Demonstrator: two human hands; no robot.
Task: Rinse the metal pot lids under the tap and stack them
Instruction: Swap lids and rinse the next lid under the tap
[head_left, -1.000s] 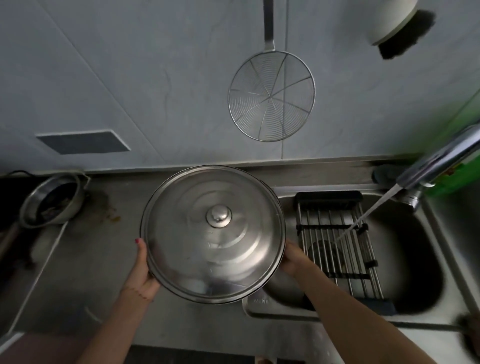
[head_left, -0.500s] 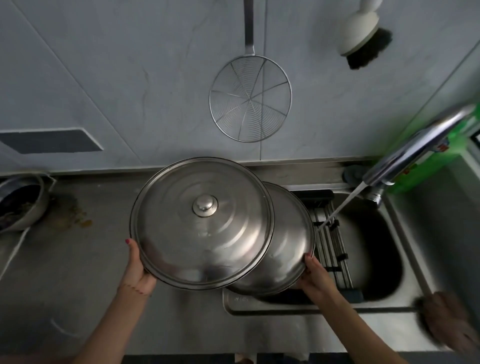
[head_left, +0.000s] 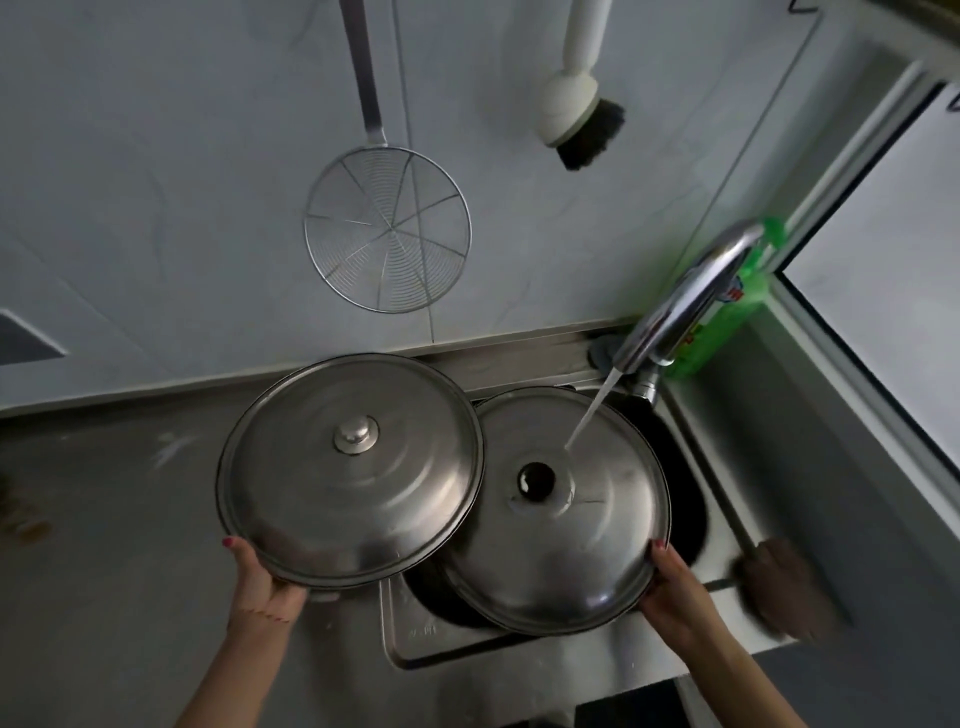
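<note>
I hold two round steel lids side by side. The silver-knobbed lid (head_left: 350, 470) is over the counter, gripped at its near rim by my left hand (head_left: 262, 579). The dark-knobbed lid (head_left: 563, 519) is over the sink, gripped at its near right rim by my right hand (head_left: 675, 584). The left lid's edge overlaps the right one. Water from the chrome tap (head_left: 680, 306) falls onto the right lid just behind its knob.
The steel sink (head_left: 415, 629) lies under the right lid, with steel counter (head_left: 104, 519) to its left. A wire skimmer (head_left: 387, 228) and a white brush (head_left: 576, 109) hang on the wall. A green bottle (head_left: 727, 317) stands behind the tap. A brown scrubber (head_left: 784, 582) lies at the sink's right edge.
My right hand drew the second lid out from under the first and moved it right, under the running water. The left lid stayed over the counter.
</note>
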